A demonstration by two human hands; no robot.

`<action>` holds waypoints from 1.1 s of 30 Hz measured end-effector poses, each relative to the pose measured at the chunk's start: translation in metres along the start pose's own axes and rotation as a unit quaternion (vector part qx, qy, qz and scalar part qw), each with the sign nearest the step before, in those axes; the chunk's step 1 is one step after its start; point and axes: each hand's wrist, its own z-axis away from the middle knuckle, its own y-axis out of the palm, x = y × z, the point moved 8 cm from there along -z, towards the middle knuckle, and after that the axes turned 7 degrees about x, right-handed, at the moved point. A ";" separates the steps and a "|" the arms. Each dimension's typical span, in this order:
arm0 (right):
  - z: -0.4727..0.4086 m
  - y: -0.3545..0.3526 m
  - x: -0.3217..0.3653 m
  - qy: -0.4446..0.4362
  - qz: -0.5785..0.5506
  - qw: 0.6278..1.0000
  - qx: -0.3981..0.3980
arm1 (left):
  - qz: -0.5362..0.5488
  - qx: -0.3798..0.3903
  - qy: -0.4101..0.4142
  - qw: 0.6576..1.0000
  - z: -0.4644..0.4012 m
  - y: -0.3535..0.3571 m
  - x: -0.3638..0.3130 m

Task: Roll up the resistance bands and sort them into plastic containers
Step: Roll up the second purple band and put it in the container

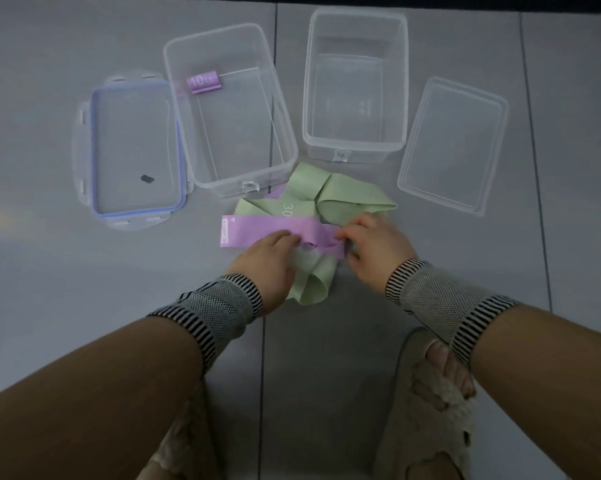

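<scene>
A flat purple resistance band (pixel 257 228) lies across a heap of pale green bands (pixel 321 197) on the grey floor. My left hand (pixel 267 263) pinches the purple band near its middle. My right hand (pixel 375 245) pinches its right end, where the band is folded over. A rolled purple band (pixel 203 83) marked 10 lies in the far left corner of the left clear container (pixel 285 147). The right clear container (pixel 354 150) holds nothing.
A clear lid with a blue seal (pixel 132 147) lies left of the containers, and a plain clear lid (pixel 451 143) lies at the right. My feet in fuzzy slippers (pixel 430 410) stand at the near edge. Floor seams run front to back.
</scene>
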 end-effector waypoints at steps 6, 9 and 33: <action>-0.006 -0.021 -0.003 0.009 -0.150 0.986 -0.075 | 0.028 0.027 -0.002 0.999 -0.001 0.007 0.002; -0.007 -0.032 -0.004 0.015 -0.265 0.962 -0.069 | 0.042 0.027 -0.004 0.999 0.000 0.009 0.003; 0.019 -0.062 -0.028 0.084 -0.082 0.957 -0.267 | -0.013 0.036 -0.007 0.999 -0.006 0.017 -0.004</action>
